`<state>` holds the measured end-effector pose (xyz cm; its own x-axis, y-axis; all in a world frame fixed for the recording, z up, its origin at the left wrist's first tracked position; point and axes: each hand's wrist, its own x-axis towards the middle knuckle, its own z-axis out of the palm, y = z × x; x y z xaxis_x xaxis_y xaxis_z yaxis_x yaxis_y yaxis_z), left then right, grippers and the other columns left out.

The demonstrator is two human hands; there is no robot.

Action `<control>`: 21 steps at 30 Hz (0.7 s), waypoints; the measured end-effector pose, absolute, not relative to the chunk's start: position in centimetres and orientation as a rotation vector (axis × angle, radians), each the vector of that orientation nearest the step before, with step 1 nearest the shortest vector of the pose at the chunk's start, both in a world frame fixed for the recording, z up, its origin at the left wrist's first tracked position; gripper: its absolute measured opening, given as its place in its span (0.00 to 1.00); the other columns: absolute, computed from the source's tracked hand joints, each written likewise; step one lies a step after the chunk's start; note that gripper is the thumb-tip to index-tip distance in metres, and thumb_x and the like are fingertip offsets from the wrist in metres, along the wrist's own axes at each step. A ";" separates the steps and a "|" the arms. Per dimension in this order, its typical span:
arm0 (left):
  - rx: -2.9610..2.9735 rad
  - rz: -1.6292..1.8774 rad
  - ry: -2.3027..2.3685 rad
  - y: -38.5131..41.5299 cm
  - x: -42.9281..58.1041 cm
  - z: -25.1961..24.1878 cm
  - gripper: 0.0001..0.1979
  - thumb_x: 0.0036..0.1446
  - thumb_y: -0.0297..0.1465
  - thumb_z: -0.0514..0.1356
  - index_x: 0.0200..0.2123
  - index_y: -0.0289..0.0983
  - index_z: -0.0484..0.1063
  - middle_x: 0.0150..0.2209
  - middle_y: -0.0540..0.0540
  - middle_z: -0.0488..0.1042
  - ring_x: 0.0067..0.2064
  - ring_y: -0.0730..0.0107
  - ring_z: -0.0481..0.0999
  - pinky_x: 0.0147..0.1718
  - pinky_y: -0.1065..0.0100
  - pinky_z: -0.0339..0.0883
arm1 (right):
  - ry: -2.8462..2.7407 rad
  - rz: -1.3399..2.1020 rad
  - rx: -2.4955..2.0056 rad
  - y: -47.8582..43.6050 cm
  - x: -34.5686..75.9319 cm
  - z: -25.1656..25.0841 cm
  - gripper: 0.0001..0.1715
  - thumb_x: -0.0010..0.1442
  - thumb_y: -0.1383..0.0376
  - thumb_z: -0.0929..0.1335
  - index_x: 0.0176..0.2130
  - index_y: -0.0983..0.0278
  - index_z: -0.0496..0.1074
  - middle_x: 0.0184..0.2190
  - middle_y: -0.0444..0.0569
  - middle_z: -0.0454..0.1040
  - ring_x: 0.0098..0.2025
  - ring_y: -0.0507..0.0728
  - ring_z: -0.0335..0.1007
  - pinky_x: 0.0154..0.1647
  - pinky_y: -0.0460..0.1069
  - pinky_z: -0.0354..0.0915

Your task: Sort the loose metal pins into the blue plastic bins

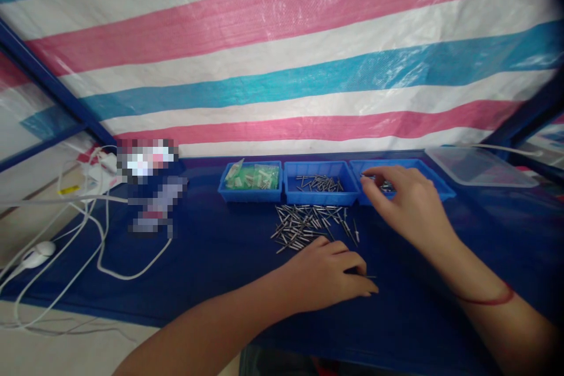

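Note:
Low over the blue tabletop, my left hand (326, 273) is closed, and the thin metal pin of a blind rivet (371, 277) pokes out past its fingers. Just behind that hand lies a loose pile of blind rivets (304, 224). My right hand (408, 202) hovers at the right blue bin (440, 189), thumb and forefinger pinched together. A tiny dark bit shows at those fingertips, too small to name. Partly hidden behind the right hand, small metal pieces (386, 187) lie in that bin. More rivets (321, 183) are in the middle blue bin (291, 194).
The left blue bin (227, 194) holds green lining and small bagged parts. A clear plastic lid (480, 165) lies at the back right. White cables (103, 247) and a white plug-like piece (39, 254) spread over the left side. Striped sheeting (282, 88) hangs behind.

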<state>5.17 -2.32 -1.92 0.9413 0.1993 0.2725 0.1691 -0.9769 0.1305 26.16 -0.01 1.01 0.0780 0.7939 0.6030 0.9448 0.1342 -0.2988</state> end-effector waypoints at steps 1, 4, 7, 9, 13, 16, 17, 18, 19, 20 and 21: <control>2.981 0.446 0.294 -2.2 5.2 -2.0 0.11 0.65 0.35 0.53 0.44 0.44 0.74 0.43 0.52 0.74 0.41 0.72 0.69 0.35 0.68 0.55 | -1.768 -0.280 -1.644 -0.2 25.9 1.1 0.13 0.61 0.59 0.64 0.39 0.62 0.74 0.31 0.50 0.76 0.36 0.61 0.69 0.40 0.55 0.62; 2.908 0.465 0.314 -1.9 5.3 -2.4 0.11 0.65 0.30 0.53 0.44 0.41 0.74 0.42 0.50 0.74 0.40 0.72 0.70 0.39 0.69 0.59 | -1.822 -0.244 -1.539 -0.4 25.2 1.0 0.11 0.60 0.61 0.64 0.37 0.63 0.74 0.30 0.49 0.76 0.34 0.60 0.69 0.40 0.54 0.62; 2.805 0.487 0.351 -1.6 5.5 -2.7 0.12 0.65 0.28 0.52 0.47 0.37 0.73 0.41 0.46 0.73 0.42 0.71 0.71 0.45 0.69 0.62 | -1.818 -0.186 -1.491 -0.5 25.0 1.0 0.09 0.60 0.63 0.64 0.36 0.63 0.73 0.30 0.48 0.75 0.34 0.58 0.69 0.39 0.53 0.63; 2.725 0.506 0.423 -1.6 5.6 -2.9 0.13 0.65 0.28 0.52 0.49 0.36 0.72 0.40 0.44 0.73 0.42 0.69 0.72 0.45 0.69 0.64 | -1.810 -0.156 -1.476 -0.6 24.9 1.2 0.08 0.61 0.64 0.64 0.36 0.63 0.72 0.30 0.47 0.75 0.33 0.57 0.70 0.37 0.51 0.63; 2.544 0.595 0.564 -1.5 5.6 -2.5 0.14 0.64 0.27 0.52 0.51 0.34 0.70 0.40 0.43 0.72 0.42 0.68 0.72 0.44 0.68 0.67 | -1.831 -0.085 -1.450 -1.1 24.9 1.8 0.08 0.61 0.65 0.64 0.32 0.62 0.72 0.30 0.46 0.75 0.30 0.55 0.70 0.33 0.49 0.62; 2.363 0.807 0.753 -1.3 5.6 -1.8 0.13 0.64 0.27 0.51 0.51 0.35 0.68 0.42 0.43 0.72 0.44 0.66 0.72 0.47 0.65 0.67 | -1.921 0.094 -1.395 -1.6 24.5 2.2 0.11 0.63 0.64 0.62 0.32 0.62 0.71 0.30 0.47 0.74 0.32 0.55 0.70 0.34 0.50 0.63; 2.284 0.901 0.824 -1.2 5.6 -1.6 0.13 0.64 0.27 0.52 0.51 0.35 0.67 0.42 0.43 0.72 0.45 0.66 0.72 0.47 0.64 0.67 | -1.948 0.175 -1.365 -1.7 24.2 2.2 0.12 0.64 0.63 0.61 0.32 0.61 0.71 0.30 0.47 0.74 0.33 0.56 0.71 0.35 0.50 0.63; 2.201 0.988 0.881 -1.1 5.6 -1.4 0.12 0.64 0.28 0.52 0.51 0.36 0.67 0.42 0.44 0.72 0.44 0.66 0.72 0.47 0.63 0.67 | -1.967 0.255 -1.332 -1.9 23.9 2.2 0.12 0.64 0.62 0.61 0.33 0.61 0.71 0.31 0.48 0.75 0.33 0.56 0.71 0.35 0.50 0.64; 2.122 1.058 0.918 -1.1 5.6 -1.2 0.12 0.64 0.29 0.53 0.50 0.37 0.66 0.41 0.44 0.72 0.44 0.66 0.72 0.47 0.63 0.67 | -1.978 0.330 -1.300 -2.0 23.4 2.1 0.11 0.64 0.61 0.62 0.34 0.61 0.71 0.32 0.48 0.75 0.34 0.56 0.71 0.36 0.50 0.65; 2.054 1.105 0.934 -1.0 5.5 -1.2 0.11 0.64 0.30 0.54 0.49 0.37 0.66 0.41 0.45 0.73 0.43 0.66 0.73 0.46 0.63 0.68 | -1.974 0.395 -1.273 -2.2 23.0 1.9 0.10 0.63 0.60 0.62 0.35 0.60 0.71 0.32 0.49 0.75 0.34 0.57 0.71 0.35 0.51 0.65; 1.999 1.129 0.937 -1.0 5.5 -1.1 0.10 0.64 0.31 0.54 0.48 0.38 0.65 0.41 0.45 0.73 0.42 0.66 0.73 0.45 0.63 0.68 | -1.961 0.449 -1.252 -2.3 22.5 1.7 0.10 0.63 0.59 0.63 0.36 0.60 0.71 0.32 0.49 0.75 0.34 0.57 0.71 0.35 0.51 0.66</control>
<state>5.50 -0.99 -1.14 0.3737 0.8247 0.4245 0.2647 -0.5334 0.8034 22.52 -2.29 1.66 -0.2374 0.8827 0.4056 0.6181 0.4594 -0.6380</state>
